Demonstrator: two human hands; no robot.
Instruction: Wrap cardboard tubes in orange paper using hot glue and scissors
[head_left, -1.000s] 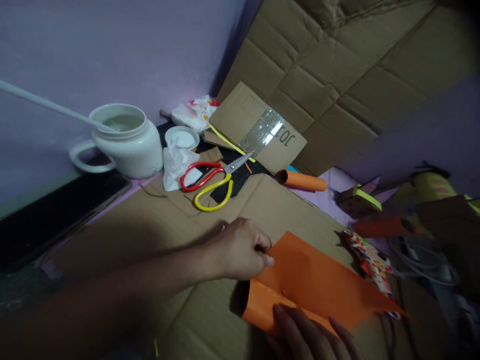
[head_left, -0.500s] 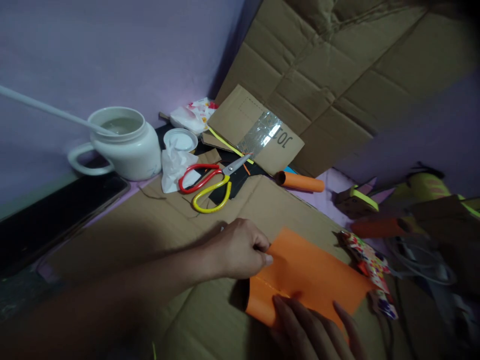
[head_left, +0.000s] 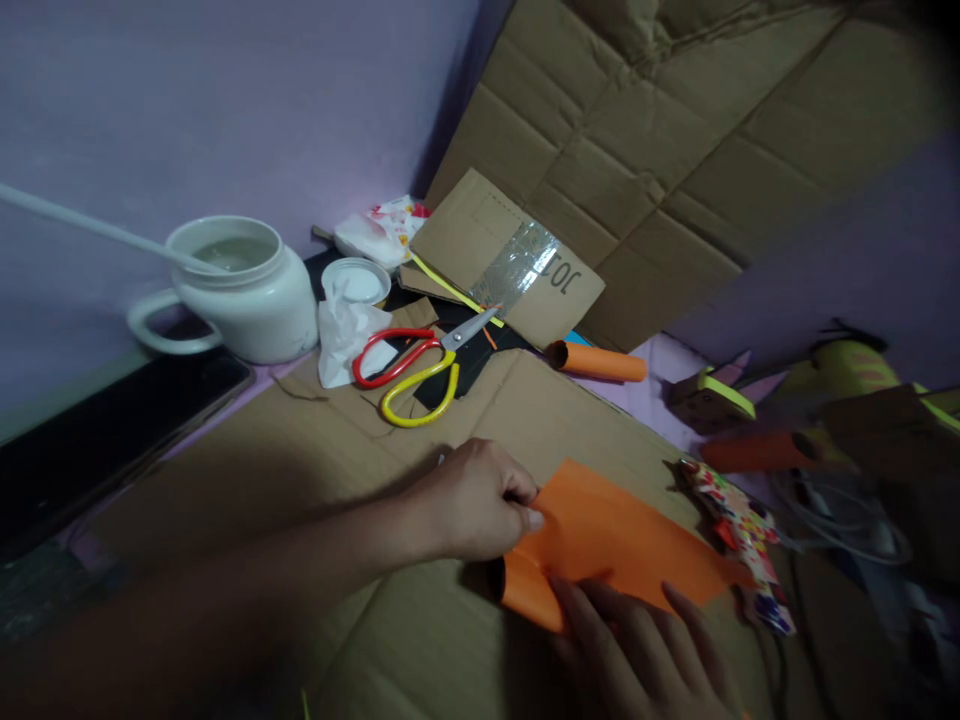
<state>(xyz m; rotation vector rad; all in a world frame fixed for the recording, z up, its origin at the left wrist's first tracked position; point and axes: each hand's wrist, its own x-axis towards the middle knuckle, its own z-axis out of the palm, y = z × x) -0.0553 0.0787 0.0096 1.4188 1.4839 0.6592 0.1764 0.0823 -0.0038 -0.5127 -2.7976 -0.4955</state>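
Observation:
A sheet of orange paper (head_left: 622, 535) lies on brown cardboard, its near edge curled into a roll. My left hand (head_left: 480, 500) is closed in a fist at the sheet's left edge, thumb and curled fingers gripping the paper there. My right hand (head_left: 637, 640) rests on the curled part with fingers stretched out and somewhat apart; its palm and thumb are partly hidden. Beyond my left hand lie scissors (head_left: 450, 345) with one red and one yellow handle, blades pointing away to the right. A finished-looking orange paper tube (head_left: 600, 361) lies farther back.
A white mug (head_left: 255, 310) with liquid and a white stick stands at back left, beside a dark flat object (head_left: 112, 430). Cut cardboard (head_left: 517, 255) with tape leans at the back. A flower-patterned object (head_left: 739, 540) lies right of the sheet, near a coiled cable (head_left: 847, 520).
My right hand has pushed slightly up and away, and the near edge of the orange paper has rolled further in. My left hand stays at the left edge.

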